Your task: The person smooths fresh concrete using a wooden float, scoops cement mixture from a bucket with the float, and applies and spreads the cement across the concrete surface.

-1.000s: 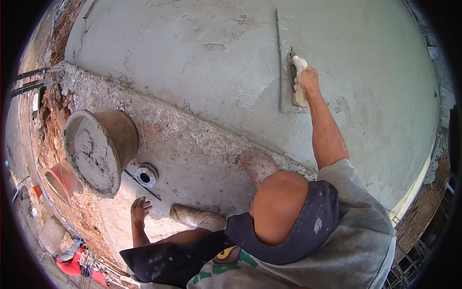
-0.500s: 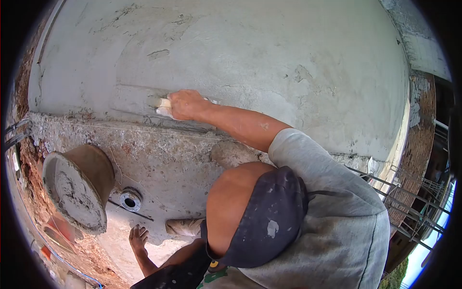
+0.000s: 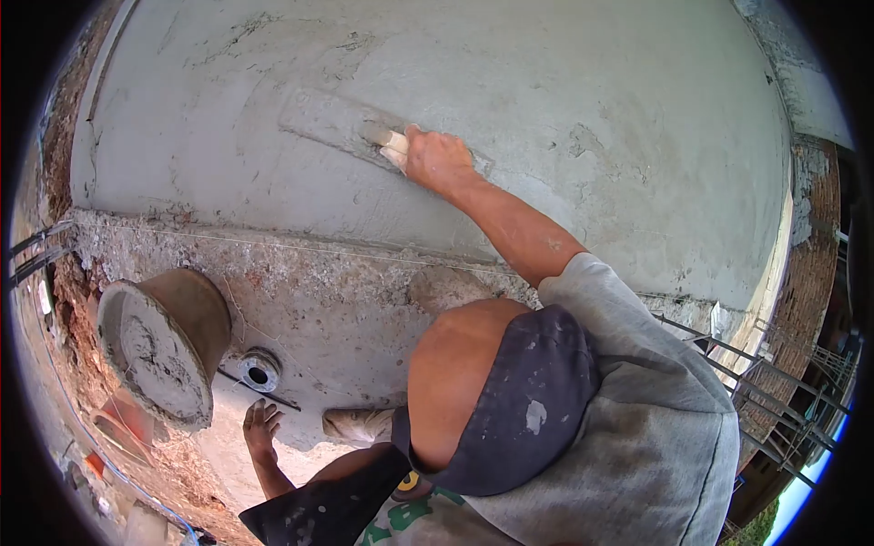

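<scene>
My right hand (image 3: 440,158) is closed around the pale handle of a plastering float (image 3: 395,150). The float's long blade, smeared with grey plaster, lies against the wet grey wall (image 3: 583,73) and slants down to the right. At the lower left, my left hand (image 3: 262,426) is held with its fingers apart and nothing in it. Just above it in view are a round metal ring with a dark hole (image 3: 261,370) and a thin dark rod (image 3: 273,397). A plaster-coated bucket (image 3: 196,309) with grey mortar inside is to the left of this hand.
A thin string (image 3: 300,246) runs along the rough concrete ledge (image 3: 273,273) below the wall. Steel bars (image 3: 774,400) stick out at the right, near a brick column (image 3: 810,237). Reddish rubble and a blue hose (image 3: 91,428) lie at the far left.
My right hand has moved the float up the wall and to the right, away from the bottom edge. The float is now more slanted. My left hand stays open.
</scene>
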Demonstrator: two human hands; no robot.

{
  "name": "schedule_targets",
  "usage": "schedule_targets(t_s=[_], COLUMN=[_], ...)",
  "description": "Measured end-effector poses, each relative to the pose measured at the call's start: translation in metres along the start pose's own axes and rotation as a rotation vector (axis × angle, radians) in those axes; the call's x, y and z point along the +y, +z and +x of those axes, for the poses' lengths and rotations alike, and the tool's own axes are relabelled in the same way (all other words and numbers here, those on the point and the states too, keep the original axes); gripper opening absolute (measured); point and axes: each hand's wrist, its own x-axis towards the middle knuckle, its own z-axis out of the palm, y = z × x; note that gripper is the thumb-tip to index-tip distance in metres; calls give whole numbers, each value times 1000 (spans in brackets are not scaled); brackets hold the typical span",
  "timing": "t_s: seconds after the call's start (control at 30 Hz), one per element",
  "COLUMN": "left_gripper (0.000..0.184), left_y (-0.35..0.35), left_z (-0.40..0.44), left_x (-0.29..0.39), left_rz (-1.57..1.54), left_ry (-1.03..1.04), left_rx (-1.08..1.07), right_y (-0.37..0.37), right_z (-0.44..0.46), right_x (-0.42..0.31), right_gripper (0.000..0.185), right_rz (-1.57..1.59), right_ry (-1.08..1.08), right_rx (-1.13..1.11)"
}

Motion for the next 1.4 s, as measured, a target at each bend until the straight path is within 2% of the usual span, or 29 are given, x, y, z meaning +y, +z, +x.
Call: schedule_targets(t_s=[0.1,0.2,0.23,0.27,0.33,0.4,0.5,0.57,0.63,0.7,0.8,0.87,1.0,1.17,1.27,1.3,1.37,1.4], left_gripper=[49,50,49,49,48,48,47,45,41,39,38,37,40,36,32,31,30,29], left_y=[-5,-6,-2,0,-2,-8,-12,-12,-14,-13,-17,-19,-23,-27,-20,-20,-18,-14], left_z=[-2,-3,-8,-7,-12,-15,-8,-2,8,8,0,0,1,14,11,10,7,8], left_x=[-15,-24,-20,-18,-19,-23,-25,-25,-31,-27,-18,-22,-41,-67,-62,-57,-49,-46], left_rz=[-14,-20,-28,-33,-37,-34,-60,-38,-49,-62,-109,-164,-150,-148,-156,-154,-145,-140], left_ry=[-17,-31,-23,-17,-22,1,20,6,-6,38,104,147,128,86,93,99,121,139], left_rx=[25,46,56,59,73,95,111,106,107,92,113,120,121,136,155,164,143,127], right_y=[-31,-48,-41,-49,-55,-48,-83,-110,-118,-106,-106,-108,-149,-191,-160,-131,-79,-65], right_z=[17,28,33,27,16,6,-31,-47,-51,-42,-33,-28,-37,-45,-34,-22,11,19], right_x=[51,139,189,207,253,321,251,172,126,87,18,-15,-56,-63,-60,-55,-38,-25], right_gripper=[52,51,50,50,52,50,45,40,47,47,43,41,39,39,41,40,38,38], right_rz=[-39,-75,-103,-133,-206,-335,433,706,941,1113,1019,856,649,339,171,242,-105,-167], right_ry=[272,468,443,509,500,381,613,549,370,207,134,33,-150,-422,-384,-371,-174,-199], right_rx=[54,224,303,347,406,280,365,315,125,-49,-153,-103,124,567,654,628,287,212])
